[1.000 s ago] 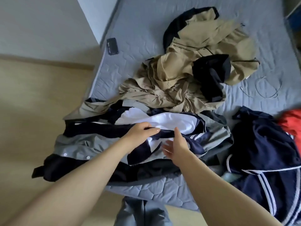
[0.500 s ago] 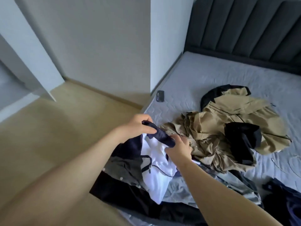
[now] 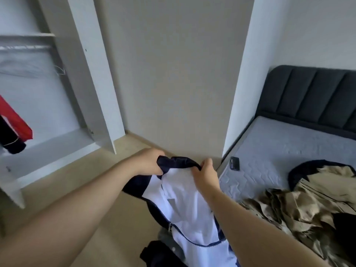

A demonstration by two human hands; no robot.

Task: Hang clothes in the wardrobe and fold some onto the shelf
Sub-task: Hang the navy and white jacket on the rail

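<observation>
Closest to me, my left hand (image 3: 148,161) and right hand (image 3: 205,173) each gripped the dark collar of a navy and white jacket (image 3: 185,199), fingers curled over the fabric. It hung between them above the floor (image 3: 77,180). Just right, the bed (image 3: 279,147) showed its near corner edge, with khaki clothes (image 3: 300,205) heaped on it. Bare floor stretched left to the open wardrobe (image 3: 92,74), its rail (image 3: 25,47) farthest back.

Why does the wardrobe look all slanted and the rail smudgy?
Head view: the wide-angle lens tilts the straight edges of the wardrobe near the picture's side; head view: the hanging rail is smeared by blur, while the jacket looks sharper.
</observation>
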